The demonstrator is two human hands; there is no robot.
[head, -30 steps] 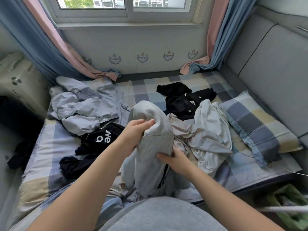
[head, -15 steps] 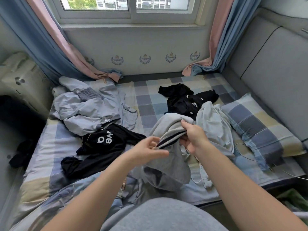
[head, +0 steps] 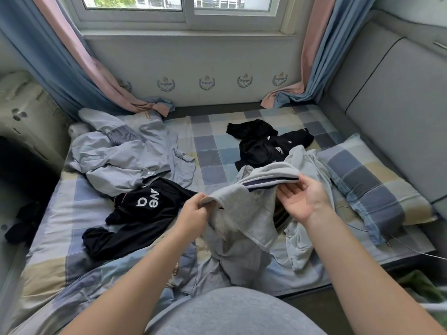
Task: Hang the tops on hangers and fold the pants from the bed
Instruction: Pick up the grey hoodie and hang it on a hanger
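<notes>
1. From my remote seat I see the bed [head: 217,151] fill the middle of the view, with a checked sheet in blue, grey and cream.
2. A pale blue jacket [head: 121,160] lies crumpled on the far left part of the bed.
3. A checked pillow [head: 370,184] lies along the right edge of the bed.
4. The grey garment [head: 242,213] hangs between both hands above the near middle of the bed. Its lower part touches the sheet, and its upper fold shows dark stripes.
5. A black top [head: 135,221] with white letters lies left of the grey garment and partly under the jacket.
6. A pale top [head: 307,160] lies under and behind the grey garment, beside the pillow.
7. A small black heap [head: 263,146] of clothes lies further back, touching the pale top.
8. The right hand [head: 302,199] shows its palm. Its fingers are loosely spread under the striped fold, and the thumb touches this fold.
9. The left hand [head: 193,213] has its fingers curled, pinching the near edge of the grey garment.
</notes>
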